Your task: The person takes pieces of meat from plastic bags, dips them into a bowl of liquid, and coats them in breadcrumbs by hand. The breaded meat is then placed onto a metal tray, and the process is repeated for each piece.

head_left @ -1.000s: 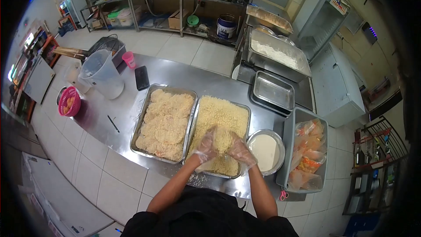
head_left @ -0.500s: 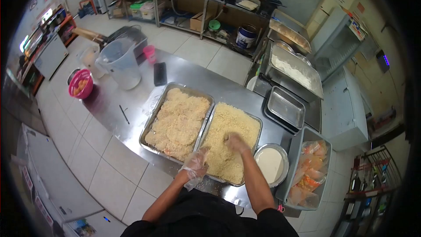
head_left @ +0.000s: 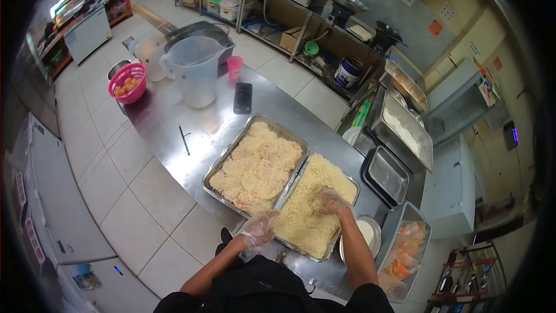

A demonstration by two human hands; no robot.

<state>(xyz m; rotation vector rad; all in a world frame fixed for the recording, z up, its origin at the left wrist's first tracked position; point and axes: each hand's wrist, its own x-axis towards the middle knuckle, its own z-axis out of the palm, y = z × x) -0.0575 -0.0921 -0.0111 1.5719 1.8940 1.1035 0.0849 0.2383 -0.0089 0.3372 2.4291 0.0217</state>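
Observation:
My right hand [head_left: 334, 202], in a clear plastic glove, is curled down into the pale yellow breadcrumbs [head_left: 313, 229] that fill a metal tray; its fingertips are partly hidden in the crumbs. At the near left edge of that tray, my left hand [head_left: 259, 229] wears a clear glove too. Its fingers are extended near the rim and nothing shows in them. Just left of it lies a second metal tray [head_left: 212, 190] holding flat crumb-coated pieces [head_left: 263, 162].
On the steel table [head_left: 168, 150] are a phone [head_left: 242, 98], a black pen [head_left: 184, 140], a clear pitcher [head_left: 197, 78] and a pink cup [head_left: 234, 68]. A bowl of white batter [head_left: 366, 233] and a grey bin [head_left: 425, 237] of bagged food stand right. A pink basket [head_left: 128, 94] holds eggs.
The view has shifted, so the table sits lower and farther right. My right hand has moved a little nearer the right side of the crumb tray; my left hand stays by its near left edge.

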